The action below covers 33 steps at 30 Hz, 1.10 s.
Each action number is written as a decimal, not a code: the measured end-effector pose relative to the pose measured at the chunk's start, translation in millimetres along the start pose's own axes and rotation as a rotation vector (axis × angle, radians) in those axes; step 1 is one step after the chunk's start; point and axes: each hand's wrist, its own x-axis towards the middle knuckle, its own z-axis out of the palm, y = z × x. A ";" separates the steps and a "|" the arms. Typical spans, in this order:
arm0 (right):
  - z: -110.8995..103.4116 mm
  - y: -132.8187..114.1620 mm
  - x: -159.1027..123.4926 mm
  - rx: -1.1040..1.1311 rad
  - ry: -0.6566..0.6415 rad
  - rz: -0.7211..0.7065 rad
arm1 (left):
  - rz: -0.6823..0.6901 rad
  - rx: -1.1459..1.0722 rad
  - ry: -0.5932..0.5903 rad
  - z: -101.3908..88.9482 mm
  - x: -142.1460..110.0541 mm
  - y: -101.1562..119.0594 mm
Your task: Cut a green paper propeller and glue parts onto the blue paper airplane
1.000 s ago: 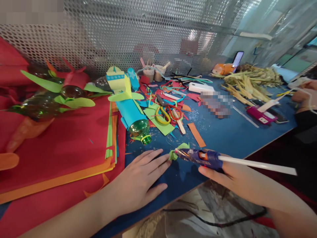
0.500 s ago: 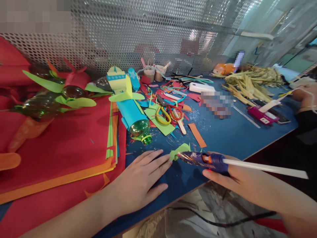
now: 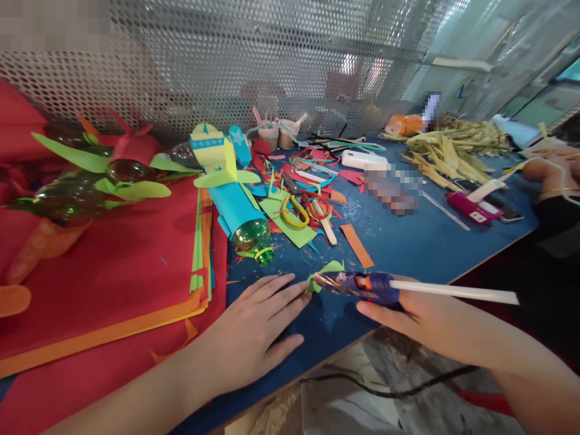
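My left hand point(image 3: 258, 320) lies flat on the blue table, fingers stretched out. Its fingertips touch the end of a small light-green paper cutout point(image 3: 334, 266). My right hand point(image 3: 414, 311) is closed around a dark blue hot glue gun point(image 3: 378, 287), whose grip is mostly hidden. A long white glue stick point(image 3: 457, 291) juts out from its back. The nozzle points left, over the green cutout near my left fingertips; whether it touches cannot be made out. Just beyond stands a bottle craft point(image 3: 240, 211) wrapped in blue paper, lying with its green neck toward me.
Red paper sheets point(image 3: 113, 260) cover the left side, with bottle crafts point(image 3: 131, 157) behind. Scissors point(image 3: 294, 211) lie among paper scraps, beside an orange strip point(image 3: 357, 245). Dried husks point(image 3: 453, 145) and a magenta device point(image 3: 473, 208) are at right, near another person's hand point(image 3: 544, 172). A metal mesh point(image 3: 226, 66) rises behind.
The glue gun in my right hand has shifted slightly left along the green cutout, its nozzle nearer my left fingertips. My left hand stays in place, and the view has turned a little.
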 end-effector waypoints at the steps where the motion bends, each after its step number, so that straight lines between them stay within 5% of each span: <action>1: 0.0 -0.8 0.2 -0.002 0.010 -0.001 | 0.001 -0.001 0.001 0.1 0.0 -0.2; 15: -1.5 -0.4 -3.8 0.039 0.029 0.005 | 0.003 -0.009 -0.026 0.0 1.0 -1.4; 22: -15.1 7.2 3.1 0.269 -0.077 0.009 | 0.006 -0.025 0.009 -1.2 0.7 -1.1; 25: -20.3 23.0 7.4 0.324 0.034 0.072 | 0.018 -0.023 0.027 -0.9 -0.6 -0.9; 29: -12.7 53.0 22.7 -0.014 0.365 0.070 | 0.027 -0.025 0.080 -0.3 -0.9 -1.7; 33: -4.0 78.2 44.6 -0.230 0.376 0.082 | 0.009 -0.047 0.136 1.3 -1.0 -1.6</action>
